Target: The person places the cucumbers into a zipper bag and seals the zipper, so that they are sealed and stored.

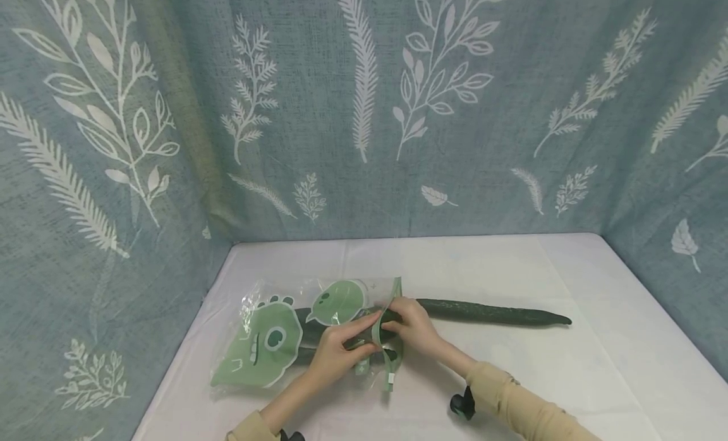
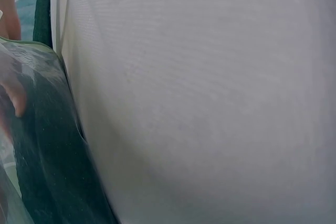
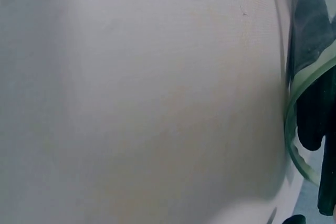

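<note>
A clear plastic zip bag (image 1: pixel 372 289) with green cartoon dinosaur prints lies on its side, its green-edged mouth facing right. Dark green cucumbers (image 2: pixel 58 150) show through the plastic. One long cucumber (image 1: pixel 495 313) passes out of the mouth and stretches to the right over the cloth. The blunt end of another cucumber (image 3: pixel 311 135) shows at the bag's green rim (image 3: pixel 294 95). My left hand (image 1: pixel 341 349) grips the bag from outside, close to its mouth. At the opening, my right hand (image 1: pixel 418 327) holds the long cucumber between fingers and thumb, against the rim.
A white cloth (image 1: pixel 614 365) covers the table. Blue-green curtains (image 1: pixel 318 112) with white leaf prints stand behind it and at both sides. A small black device (image 1: pixel 462 403) sits under the right wrist.
</note>
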The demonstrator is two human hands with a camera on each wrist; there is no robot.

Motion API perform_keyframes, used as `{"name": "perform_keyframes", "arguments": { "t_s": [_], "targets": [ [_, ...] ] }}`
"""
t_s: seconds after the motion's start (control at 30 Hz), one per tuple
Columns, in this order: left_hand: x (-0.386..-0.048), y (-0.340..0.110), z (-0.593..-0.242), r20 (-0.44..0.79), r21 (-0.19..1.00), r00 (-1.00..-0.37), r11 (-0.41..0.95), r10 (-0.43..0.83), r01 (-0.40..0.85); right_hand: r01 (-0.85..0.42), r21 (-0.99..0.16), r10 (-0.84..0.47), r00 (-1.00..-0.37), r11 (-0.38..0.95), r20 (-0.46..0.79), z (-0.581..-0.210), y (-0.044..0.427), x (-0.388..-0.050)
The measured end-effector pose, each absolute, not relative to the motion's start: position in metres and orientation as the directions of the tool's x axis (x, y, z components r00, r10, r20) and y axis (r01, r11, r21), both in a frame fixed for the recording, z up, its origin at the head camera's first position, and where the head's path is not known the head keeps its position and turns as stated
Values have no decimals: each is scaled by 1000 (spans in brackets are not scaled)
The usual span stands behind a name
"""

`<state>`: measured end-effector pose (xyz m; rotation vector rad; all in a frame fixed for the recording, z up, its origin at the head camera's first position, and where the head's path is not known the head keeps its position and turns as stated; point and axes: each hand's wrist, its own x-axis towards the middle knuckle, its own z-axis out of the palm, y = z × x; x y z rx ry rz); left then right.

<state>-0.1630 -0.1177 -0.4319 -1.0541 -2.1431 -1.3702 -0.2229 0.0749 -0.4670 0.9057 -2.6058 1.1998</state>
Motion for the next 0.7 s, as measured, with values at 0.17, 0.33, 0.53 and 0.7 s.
{"name": "perform_keyframes", "arguments": {
  "t_s": [0.17, 0.33, 0.53, 0.7],
  "targets": [
    [-163, -118, -433, 671, 595, -633, 228, 386, 770, -556, -666, -456, -821, 498, 344, -469, 69, -223],
    [-164, -120, -434, 677, 590, -627, 226, 385, 775, -549, -691, -465, -820, 471, 334, -470, 61, -226],
    [-163, -120, -433, 680, 590, -628, 226, 378, 775, -534, -715, -459, -826, 452, 327, -473, 51, -228],
    [-163, -119, -432, 700, 572, -610, 219, 373, 790, -513, -725, -440, -840, 459, 317, -475, 44, -229]
  ]
}}
